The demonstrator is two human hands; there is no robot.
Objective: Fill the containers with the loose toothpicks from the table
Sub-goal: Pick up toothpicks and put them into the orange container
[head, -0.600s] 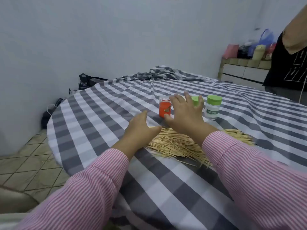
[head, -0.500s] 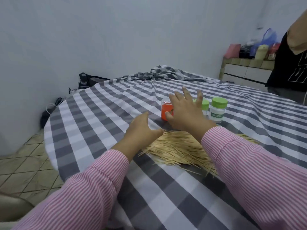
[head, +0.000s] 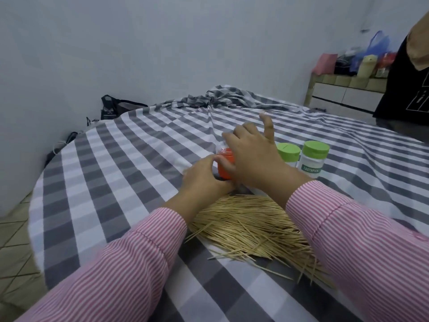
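Orange jar: stands on the checked cloth just beyond the toothpick pile, between the two hands, mostly hidden by them; only its orange side and a bit of its clear top show.
Left hand: at the jar's left side, thumb and fingers curled round its lower part, gripping it.
Right hand: over the top and right side of the jar, thumb pressed on the orange wall, fingers bent over the top and holding it, the little finger sticking up free.
Toothpicks: a loose, pale wooden heap lying flat on the cloth, just below the wrists and partly under the right sleeve, with a few strays at the near edge.
Green-lidded jars: two white jars with green lids, upright, side by side and touching, just right of the right hand; the nearer one reads TOOTHPICK.
Tablecloth: grey and white checks, bunched at the far edge.
Sleeves: pink and white stripes on both arms.
Background: a person in a black shirt stands at the far right edge.
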